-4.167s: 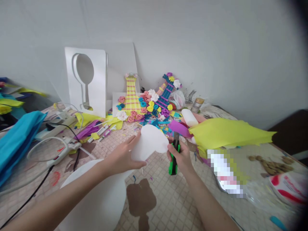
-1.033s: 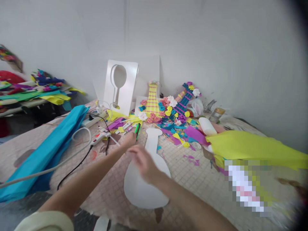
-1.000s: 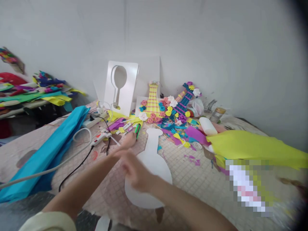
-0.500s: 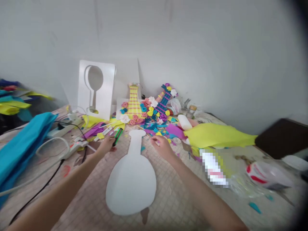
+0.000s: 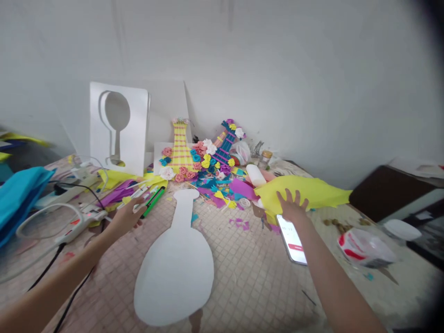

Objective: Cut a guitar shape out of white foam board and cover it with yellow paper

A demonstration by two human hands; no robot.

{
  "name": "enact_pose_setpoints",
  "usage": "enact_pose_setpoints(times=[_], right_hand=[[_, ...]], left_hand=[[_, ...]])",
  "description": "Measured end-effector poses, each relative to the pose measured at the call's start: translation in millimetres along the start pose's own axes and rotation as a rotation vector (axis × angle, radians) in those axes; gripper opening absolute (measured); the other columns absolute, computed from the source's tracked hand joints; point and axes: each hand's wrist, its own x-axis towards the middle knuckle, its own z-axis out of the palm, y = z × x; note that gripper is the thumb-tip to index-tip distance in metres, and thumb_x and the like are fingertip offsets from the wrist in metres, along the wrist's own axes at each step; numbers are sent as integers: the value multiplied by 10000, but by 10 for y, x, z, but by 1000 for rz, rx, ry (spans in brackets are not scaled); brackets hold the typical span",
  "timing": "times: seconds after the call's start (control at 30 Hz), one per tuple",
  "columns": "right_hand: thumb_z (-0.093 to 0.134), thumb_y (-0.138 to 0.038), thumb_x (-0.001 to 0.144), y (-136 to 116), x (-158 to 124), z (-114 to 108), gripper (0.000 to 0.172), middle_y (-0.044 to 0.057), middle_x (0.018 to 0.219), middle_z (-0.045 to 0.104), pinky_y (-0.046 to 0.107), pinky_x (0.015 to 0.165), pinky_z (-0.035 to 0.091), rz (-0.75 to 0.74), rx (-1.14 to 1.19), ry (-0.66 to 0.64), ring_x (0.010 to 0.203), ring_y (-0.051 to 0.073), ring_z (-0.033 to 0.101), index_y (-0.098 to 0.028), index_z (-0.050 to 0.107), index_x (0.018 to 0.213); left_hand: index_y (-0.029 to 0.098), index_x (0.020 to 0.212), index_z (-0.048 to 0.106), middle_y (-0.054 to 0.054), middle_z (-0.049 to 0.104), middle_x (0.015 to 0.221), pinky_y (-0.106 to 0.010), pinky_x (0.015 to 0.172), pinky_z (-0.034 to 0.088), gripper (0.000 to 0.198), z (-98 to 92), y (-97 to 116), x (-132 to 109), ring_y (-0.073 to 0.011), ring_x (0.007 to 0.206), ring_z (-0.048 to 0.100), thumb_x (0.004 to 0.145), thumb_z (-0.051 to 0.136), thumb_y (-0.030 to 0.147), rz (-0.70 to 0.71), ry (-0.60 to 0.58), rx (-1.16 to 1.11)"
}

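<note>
A white vase-shaped board cutout (image 5: 175, 273) lies flat on the patterned tabletop between my forearms. My left hand (image 5: 127, 217) is low over the table at left, its fingers loosely extended. Right by those fingertips is a green and black utility knife (image 5: 153, 202), which no longer looks gripped. My right hand (image 5: 294, 207) is spread, palm down, over a sheet of yellow crepe paper (image 5: 321, 192); whether it presses on the paper I cannot tell. Below that hand rests a phone (image 5: 290, 240) with a lit screen, partly hidden by my wrist.
Paper flowers (image 5: 183, 173) and coloured scraps (image 5: 213, 182) crowd the back. A white board with a cut-out opening (image 5: 137, 125) leans on the wall. A power strip (image 5: 81, 224) with cables and blue paper (image 5: 24, 194) lie left. A plastic packet (image 5: 364, 247) sits right.
My right hand has moved right, spreading its fingers over the yellow paper. My left hand has loosened from the utility knife. The view has turned slightly right.
</note>
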Motion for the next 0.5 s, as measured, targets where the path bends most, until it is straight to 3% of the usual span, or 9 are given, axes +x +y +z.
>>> enact_pose_setpoints(times=[0.1, 0.17, 0.23, 0.37, 0.47, 0.5], right_hand=[[506, -80, 673, -30, 27, -75, 422, 121, 1233, 555, 583, 960, 233, 7, 13, 70, 1242, 351, 366, -229, 642, 1044], [437, -49, 687, -86, 87, -237, 393, 142, 1076, 624, 546, 942, 257, 9, 34, 179, 1143, 318, 450, -173, 657, 989], [409, -41, 683, -174, 179, -488, 426, 165, 1031, 631, 508, 942, 257, -6, 64, 316, 1081, 296, 477, -129, 640, 1031], [422, -57, 699, -464, 301, -1162, 424, 186, 1025, 634, 419, 935, 299, -111, 152, 562, 1039, 270, 492, -90, 631, 1067], [416, -36, 701, -759, 134, -1687, 421, 130, 1024, 648, 350, 906, 365, -221, 235, 722, 1011, 224, 529, -126, 650, 1039], [428, -22, 680, -858, 18, -1847, 412, 109, 960, 665, 344, 859, 402, -299, 352, 829, 944, 215, 565, -135, 669, 995]], left_hand=[[205, 1130, 451, 37, 648, 741, -200, 436, 447, 360, 40, 37, -22, -98, 436, 562, 796, 543, 300, 7, 12, -132], [209, 1178, 404, -51, 618, 1057, -234, 469, 482, 451, 71, 76, -29, -83, 467, 576, 771, 550, 337, 34, 15, -239], [209, 1171, 416, -88, 549, 1187, -249, 491, 491, 538, 87, 137, -44, -79, 497, 577, 707, 602, 408, 84, 7, -337], [185, 993, 558, -57, 594, 1083, -251, 602, 489, 410, 88, 341, -138, -122, 673, 600, 680, 628, 440, 261, -69, -375], [182, 886, 635, -54, 654, 944, -272, 681, 491, 251, 115, 604, -304, -175, 810, 612, 732, 616, 379, 365, -224, -342], [186, 893, 646, -55, 667, 905, -286, 695, 497, 244, 137, 716, -374, -190, 832, 618, 742, 617, 376, 385, -286, -345]])
